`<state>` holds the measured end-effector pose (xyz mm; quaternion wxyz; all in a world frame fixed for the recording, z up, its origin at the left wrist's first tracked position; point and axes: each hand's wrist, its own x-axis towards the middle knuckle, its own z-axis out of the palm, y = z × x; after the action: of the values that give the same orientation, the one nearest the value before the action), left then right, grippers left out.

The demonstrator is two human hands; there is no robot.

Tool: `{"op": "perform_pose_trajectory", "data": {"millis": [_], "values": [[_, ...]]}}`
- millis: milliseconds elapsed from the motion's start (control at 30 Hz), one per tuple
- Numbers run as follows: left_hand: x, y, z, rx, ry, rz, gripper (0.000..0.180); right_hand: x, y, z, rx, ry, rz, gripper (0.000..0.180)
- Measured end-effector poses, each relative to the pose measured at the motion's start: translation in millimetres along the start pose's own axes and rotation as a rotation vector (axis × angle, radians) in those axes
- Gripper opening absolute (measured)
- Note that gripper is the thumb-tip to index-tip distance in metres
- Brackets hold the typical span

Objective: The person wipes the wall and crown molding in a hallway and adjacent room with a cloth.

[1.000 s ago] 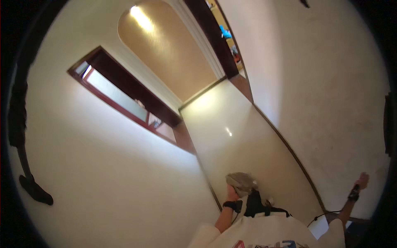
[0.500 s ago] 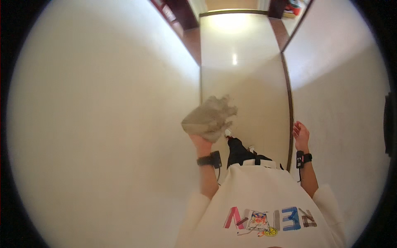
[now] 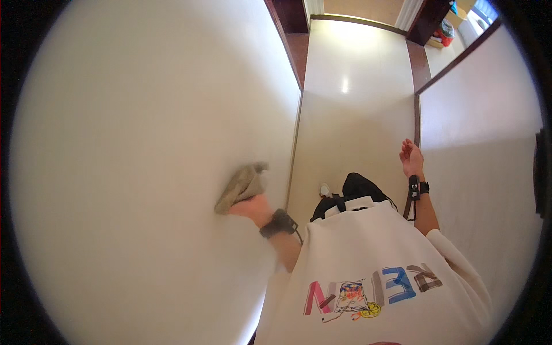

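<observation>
A grey-brown cloth (image 3: 241, 185) lies bunched against the white wall (image 3: 144, 126) on my left. My left hand (image 3: 251, 209) is closed on it, slightly blurred, and the cloth covers its fingers. Out to the right, near the opposite wall (image 3: 477, 190), my right hand (image 3: 412, 158) hangs in the air with loosely bent fingers and nothing in it. Each wrist wears a black strap with a small box and a cable.
I stand in a narrow corridor with a pale shiny floor (image 3: 356, 115) and dark skirting. Doorways with dark frames open at the far end. Through the right one, a red item (image 3: 445, 33) and boxes show on the floor.
My left hand has carried the cloth left and slightly down onto the wall; before, it was spread and blurred over the corridor. My right hand has risen a little. The view has shifted.
</observation>
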<state>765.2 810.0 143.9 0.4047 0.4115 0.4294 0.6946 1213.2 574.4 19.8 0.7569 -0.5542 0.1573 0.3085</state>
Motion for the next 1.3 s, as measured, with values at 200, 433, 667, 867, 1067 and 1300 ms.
{"op": "perform_pose_trajectory", "data": {"millis": [200,433,667,867,1067,1300], "values": [[5.1,7.5,14.8,0.072,-0.044,-0.105,0.053,26.2,4.5,-75.7,-0.187,-0.051,-0.275,0.019],[-6.7,51.9,-46.0,0.348,-0.047,-0.038,0.045,-4.8,-36.5,-91.2,-0.104,-0.182,-0.13,0.01],[7.8,63.0,-149.9,0.68,0.106,0.04,0.038,-93.1,-146.1,-103.8,-0.127,-0.445,-0.259,0.011],[24.9,97.3,-272.3,1.165,0.411,-0.083,0.033,-29.9,-90.2,-150.6,-0.026,-0.934,-0.113,0.011],[29.4,93.7,-297.1,1.607,0.72,-0.429,0.028,14.0,-110.4,-99.1,-0.051,-1.163,0.237,0.023],[2.1,148.5,-357.8,1.939,0.847,-0.597,0.024,-64.0,-127.6,-21.7,-0.39,-0.343,0.006,0.019]]}}
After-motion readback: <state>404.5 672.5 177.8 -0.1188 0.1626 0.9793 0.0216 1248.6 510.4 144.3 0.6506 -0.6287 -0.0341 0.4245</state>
